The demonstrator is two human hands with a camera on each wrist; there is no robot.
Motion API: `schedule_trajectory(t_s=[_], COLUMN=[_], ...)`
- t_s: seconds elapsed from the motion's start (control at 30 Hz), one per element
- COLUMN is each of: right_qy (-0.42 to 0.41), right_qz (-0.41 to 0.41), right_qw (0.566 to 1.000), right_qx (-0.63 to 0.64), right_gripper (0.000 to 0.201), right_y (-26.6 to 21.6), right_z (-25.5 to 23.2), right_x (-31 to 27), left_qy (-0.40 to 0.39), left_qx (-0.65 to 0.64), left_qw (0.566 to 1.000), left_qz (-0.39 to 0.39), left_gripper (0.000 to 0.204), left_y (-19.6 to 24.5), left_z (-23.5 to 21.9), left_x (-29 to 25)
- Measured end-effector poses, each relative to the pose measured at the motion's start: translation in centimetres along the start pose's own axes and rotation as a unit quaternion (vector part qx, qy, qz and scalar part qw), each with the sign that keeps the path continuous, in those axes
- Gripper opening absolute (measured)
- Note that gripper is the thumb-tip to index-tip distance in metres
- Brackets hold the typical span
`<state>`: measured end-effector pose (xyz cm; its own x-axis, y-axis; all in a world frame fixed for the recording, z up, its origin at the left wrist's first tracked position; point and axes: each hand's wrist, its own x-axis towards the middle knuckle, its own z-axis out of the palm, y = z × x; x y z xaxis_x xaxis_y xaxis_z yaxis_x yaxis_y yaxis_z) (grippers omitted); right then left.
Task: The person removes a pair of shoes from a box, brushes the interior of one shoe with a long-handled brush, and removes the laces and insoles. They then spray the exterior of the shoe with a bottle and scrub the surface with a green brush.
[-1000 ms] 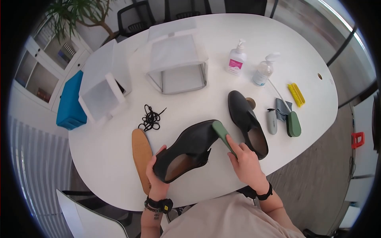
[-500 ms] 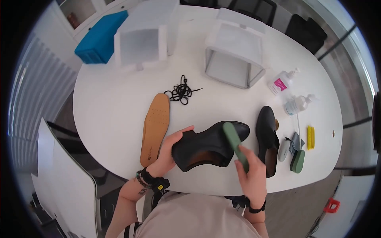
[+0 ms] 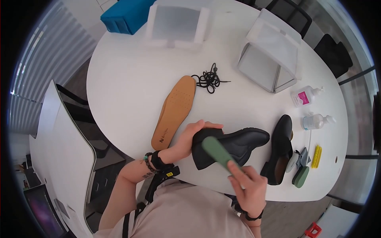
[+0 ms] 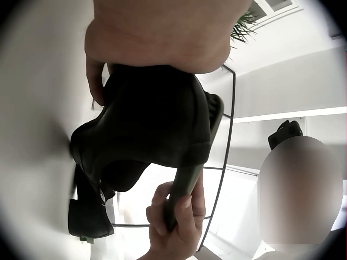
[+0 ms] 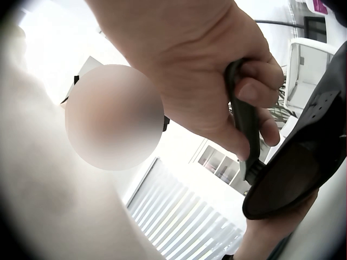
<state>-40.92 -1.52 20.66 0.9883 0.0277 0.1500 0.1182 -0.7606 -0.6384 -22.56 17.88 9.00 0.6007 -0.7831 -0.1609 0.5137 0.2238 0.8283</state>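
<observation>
A black shoe [image 3: 238, 141] is tilted on its side above the white table, its toe to the right in the head view. My left hand [image 3: 191, 139] grips it around the heel. My right hand [image 3: 250, 187] holds a green brush [image 3: 217, 152] by its handle, the head end over the heel part of the shoe. In the left wrist view the brush [image 4: 186, 184] lies along the far side of the shoe [image 4: 152, 116]. The right wrist view shows bristles against the shoe [image 5: 287, 181] near its heel.
A second black shoe [image 3: 281, 139] lies to the right, near a green brush [image 3: 301, 177], yellow brush [image 3: 316, 156] and two pump bottles [image 3: 313, 121]. An insole [image 3: 174, 111] and black laces [image 3: 210, 79] lie left and beyond. Clear-fronted boxes [image 3: 270, 59] stand farther back.
The shoe has rolled so its opening no longer shows in the head view. The green brush has moved from the toe to the heel part. The head view has shifted and turned left.
</observation>
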Motion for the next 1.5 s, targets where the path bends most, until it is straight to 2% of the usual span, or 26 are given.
schedule_trajectory(t_s=[0.07,0.1,0.13,0.23,0.3,0.37,0.47,0.5,0.6,0.63,0.67,0.73,0.77,0.8,0.87,0.93,1.0,1.07,1.13,1.17,1.2,1.3,1.4,1.43,1.47,1.5], right_qy=[0.068,0.081,0.079,-0.014,0.009,0.069,0.019,0.002,-0.012,0.017,0.015,0.068,0.024,0.025,-0.047,-0.031,0.102,0.113,-0.009,-0.049,-0.042,0.085,0.112,0.07,0.076,0.033], right_qz=[0.058,0.08,0.079,0.019,0.043,0.082,0.085,0.033,0.037,0.081,0.081,0.11,0.098,0.099,0.025,0.05,0.145,0.15,0.048,0.015,0.022,0.147,0.162,0.122,0.129,0.085], right_qw=[0.995,0.992,0.993,0.999,0.999,0.992,0.993,0.998,0.998,0.994,0.994,0.985,0.991,0.991,0.998,0.998,0.977,0.976,0.998,0.998,0.998,0.985,0.98,0.989,0.988,0.995], right_qx=[-0.032,-0.046,-0.045,-0.024,-0.031,-0.069,-0.074,-0.048,-0.056,-0.076,-0.076,-0.113,-0.085,-0.084,-0.028,-0.034,-0.118,-0.11,0.026,0.031,0.031,-0.039,0.017,0.047,0.047,0.048], right_gripper=[0.055,0.055,0.055,0.051,0.051,0.052,0.052,0.053,0.053,0.052,0.052,0.053,0.052,0.052,0.05,0.05,0.051,0.052,0.052,0.053,0.053,0.059,0.06,0.061,0.061,0.06], right_y=[0.8,0.8,0.4,-2.0,-1.9,-1.2,-2.5,-2.7,-2.9,-2.8,-2.6,-2.1,-2.6,-3.1,-3.4,-2.0,-0.6,-0.4,-0.9,-1.2,-0.8,0.9,1.0,0.7,0.6,0.7], right_z=[-0.1,0.0,0.1,-0.1,-0.3,-0.5,-1.2,-0.8,-1.0,-1.3,-1.4,-1.4,-1.7,-1.7,-1.6,-1.3,-1.1,-1.4,-1.6,-1.8,-1.7,-1.1,-1.3,-1.6,-1.4,-1.3], right_x=[-0.3,-0.6,-0.7,-0.3,-0.4,-0.7,-1.2,-1.3,-1.3,-1.0,-1.1,-1.1,-1.3,-1.2,-0.9,-0.9,-0.8,-0.9,-1.5,-1.2,-1.2,-1.2,-1.3,-1.5,-1.7,-1.6], left_qy=[0.023,0.037,0.038,0.002,0.003,0.011,0.011,-0.006,-0.027,-0.016,-0.004,-0.013,-0.024,-0.024,-0.018,-0.018,-0.017,-0.003,-0.013,-0.018,-0.026,0.0,0.01,0.005,0.004,0.002], left_qx=[-0.078,-0.077,-0.077,-0.009,0.053,0.04,0.036,0.064,0.089,0.085,0.08,0.082,0.086,0.087,0.087,0.084,0.081,0.098,0.078,0.057,0.06,0.041,0.018,0.02,0.024,0.028], left_qw=[0.996,0.995,0.995,1.0,0.997,0.998,0.997,0.995,0.991,0.992,0.992,0.992,0.992,0.992,0.994,0.994,0.994,0.994,0.996,0.997,0.997,0.999,1.0,1.0,0.999,0.998], left_qz=[-0.039,-0.046,-0.046,-0.005,0.058,0.051,0.06,0.076,0.094,0.093,0.093,0.091,0.086,0.086,0.07,0.068,0.069,0.055,0.051,0.05,0.044,0.023,0.004,-0.001,0.025,0.05], left_gripper=[0.074,0.075,0.075,0.077,0.077,0.079,0.082,0.082,0.081,0.083,0.084,0.084,0.084,0.084,0.083,0.082,0.081,0.079,0.079,0.078,0.078,0.074,0.073,0.073,0.07,0.066], left_y=[0.1,0.8,0.5,-0.4,-0.4,-0.3,-0.2,-0.3,-0.3,-0.1,0.0,-0.3,-0.4,-0.4,-0.2,-0.2,-0.3,-0.6,-0.8,-0.9,-0.8,-0.3,-0.3,-0.2,-0.1,0.1], left_z=[0.3,0.8,0.5,-0.2,0.1,0.7,0.6,0.4,0.6,1.0,1.3,0.7,0.4,0.4,0.5,0.5,0.4,0.0,-0.2,-0.3,-0.3,0.0,0.1,0.1,0.2,0.4], left_x=[0.0,-0.2,-0.1,0.3,0.3,0.0,0.1,0.1,0.1,0.0,-0.1,0.1,0.2,0.2,0.1,0.2,0.3,0.2,0.2,0.3,0.4,0.2,0.1,0.1,0.2,0.2])
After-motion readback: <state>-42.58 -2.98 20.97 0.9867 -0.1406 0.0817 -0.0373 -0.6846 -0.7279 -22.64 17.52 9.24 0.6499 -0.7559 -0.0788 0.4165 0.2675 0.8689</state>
